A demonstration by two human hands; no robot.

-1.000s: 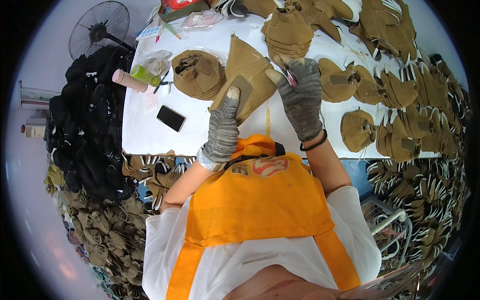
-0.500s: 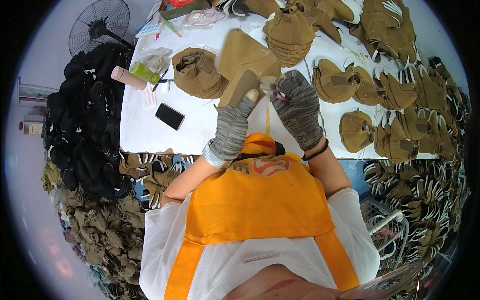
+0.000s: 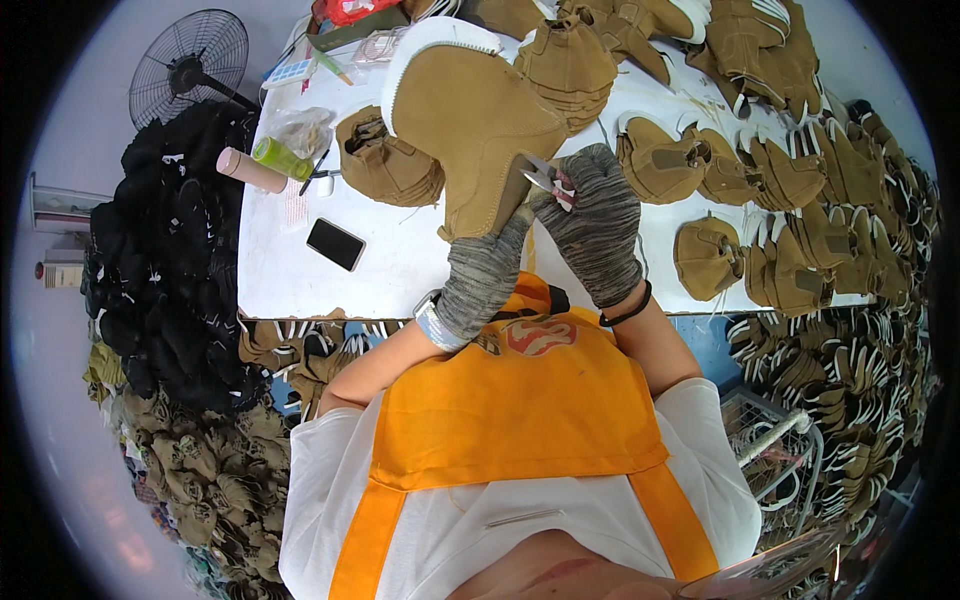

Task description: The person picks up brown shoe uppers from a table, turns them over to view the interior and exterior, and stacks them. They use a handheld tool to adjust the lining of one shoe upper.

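A brown suede shoe upper [image 3: 475, 110] with a white curved edge stands up above the table, its stitched side facing me. My left hand [image 3: 484, 278], in a grey striped glove, is closed on the lower end of the upper; its fingers are largely hidden behind the suede. In my right hand [image 3: 598, 228], gloved the same way, I grip small thread snips [image 3: 540, 176] with a pinkish wrapping. Their metal blades point left at the upper's right edge, close to the seam. A stack of brown uppers [image 3: 385, 165] sits just left of the held one.
On the white table [image 3: 290, 285] lie a phone [image 3: 336, 244], a pink bottle [image 3: 250, 170] and a green bottle [image 3: 282, 158]. Nested uppers [image 3: 660, 165] line the right side. Black pieces [image 3: 170, 260] are heaped at left, beneath a fan [image 3: 188, 75]. A wire basket [image 3: 775, 460] stands lower right.
The upper has turned and risen in my left hand, so its broad side and white edge now show. The snips' blades are now plainly visible beside it.
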